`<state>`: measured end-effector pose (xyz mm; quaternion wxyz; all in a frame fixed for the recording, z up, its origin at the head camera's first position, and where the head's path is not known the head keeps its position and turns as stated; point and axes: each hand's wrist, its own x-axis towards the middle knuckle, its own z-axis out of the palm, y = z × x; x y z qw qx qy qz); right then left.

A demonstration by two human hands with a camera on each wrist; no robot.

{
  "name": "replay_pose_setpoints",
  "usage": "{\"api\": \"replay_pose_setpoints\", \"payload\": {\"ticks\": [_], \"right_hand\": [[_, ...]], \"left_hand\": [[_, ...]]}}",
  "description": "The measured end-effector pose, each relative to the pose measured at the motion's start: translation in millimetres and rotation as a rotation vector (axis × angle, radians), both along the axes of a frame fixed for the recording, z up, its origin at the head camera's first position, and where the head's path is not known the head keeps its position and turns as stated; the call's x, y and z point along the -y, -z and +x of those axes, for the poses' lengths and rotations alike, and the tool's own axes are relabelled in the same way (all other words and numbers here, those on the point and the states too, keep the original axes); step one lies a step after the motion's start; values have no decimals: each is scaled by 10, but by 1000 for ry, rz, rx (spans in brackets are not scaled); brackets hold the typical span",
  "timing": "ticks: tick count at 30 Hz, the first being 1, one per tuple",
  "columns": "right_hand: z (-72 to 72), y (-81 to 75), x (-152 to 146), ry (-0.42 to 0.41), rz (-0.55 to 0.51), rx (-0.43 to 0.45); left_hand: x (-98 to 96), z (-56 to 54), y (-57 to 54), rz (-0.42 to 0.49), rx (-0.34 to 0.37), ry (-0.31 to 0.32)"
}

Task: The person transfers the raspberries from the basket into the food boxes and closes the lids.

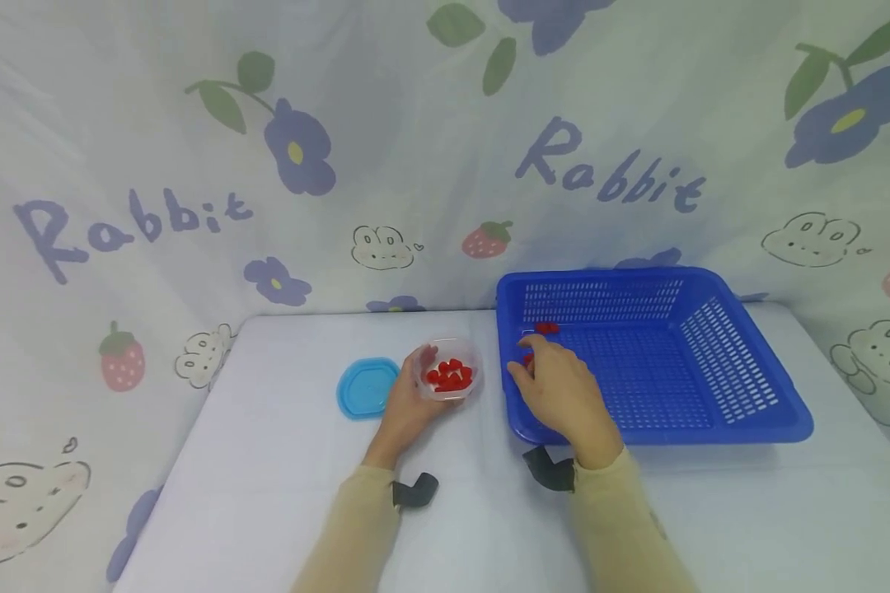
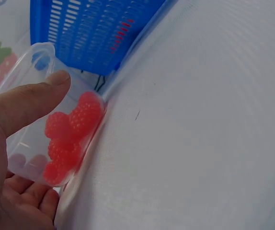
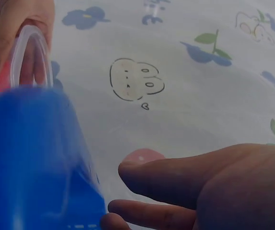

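My left hand grips a clear plastic tub from its left side, thumb along the wall in the left wrist view. Several red raspberries lie in the bottom of the tub. My right hand is over the left side of a blue plastic basket. Its thumb and fingers are apart with nothing between them in the right wrist view. Inside the basket, a red raspberry shows partly behind the right fingers, and more red raspberries lie near the back left corner.
A light blue lid lies flat on the white tabletop, left of the tub and close to my left hand. The basket's slotted walls rise around its floor. A printed cloth hangs behind the table.
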<state>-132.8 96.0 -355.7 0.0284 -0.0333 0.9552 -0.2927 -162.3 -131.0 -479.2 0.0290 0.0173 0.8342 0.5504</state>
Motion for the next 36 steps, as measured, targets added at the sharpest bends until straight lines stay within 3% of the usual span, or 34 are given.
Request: {"api": "replay_pose_setpoints", "payload": {"ticks": [10,17,27,36], "right_hand": [[-143,-214,-262,-28,71,-63],[-313,-245,-340,-60,124,-67],[-590,-106,-353,-91,221,-8],[-761,18,-332,-201,242,63]], "left_hand": [[-5,-13,6,-5,-3,6],[-5,-10,0,-10,1,-1],[-5,-4,-15,0,-1,2],[-4,-17,1,-6,-1,2]]}}
